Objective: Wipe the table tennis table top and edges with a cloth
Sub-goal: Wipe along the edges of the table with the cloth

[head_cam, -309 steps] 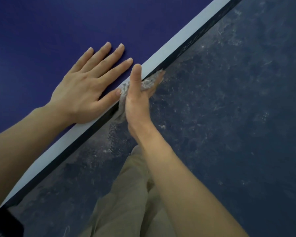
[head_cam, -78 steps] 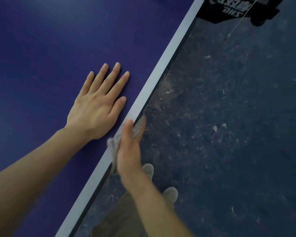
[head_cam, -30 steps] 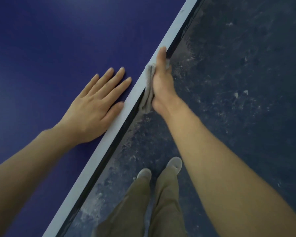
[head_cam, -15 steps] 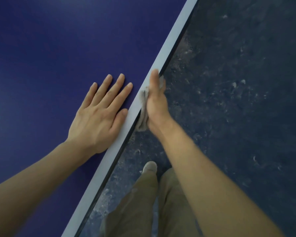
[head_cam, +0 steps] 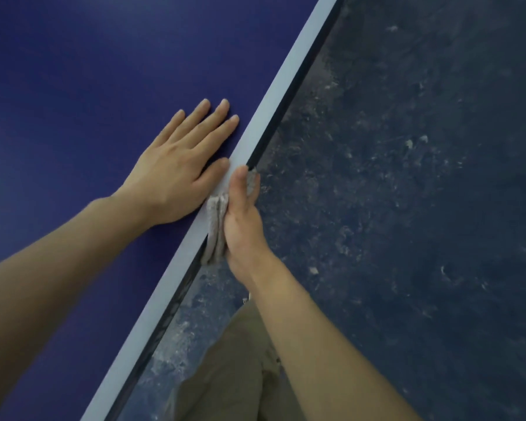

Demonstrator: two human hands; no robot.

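Left hand (head_cam: 179,174) lies flat, fingers straight, palm down on the blue desk (head_cam: 73,86) right beside the white edge stripe (head_cam: 274,101). Right hand (head_cam: 240,217) grips a grey cloth (head_cam: 214,226), pressing it against the side edge of the desk. Dusty dark floor (head_cam: 407,177) below, khaki trousers (head_cam: 234,375) showing too.

Counter (head_cam: 88,86): deep blue, pale border stripe. Cloth (head_cam: 214,229): grey. Floor (head_cam: 407,177): dark, white-speckled. Trousers (head_cam: 234,375): olive.
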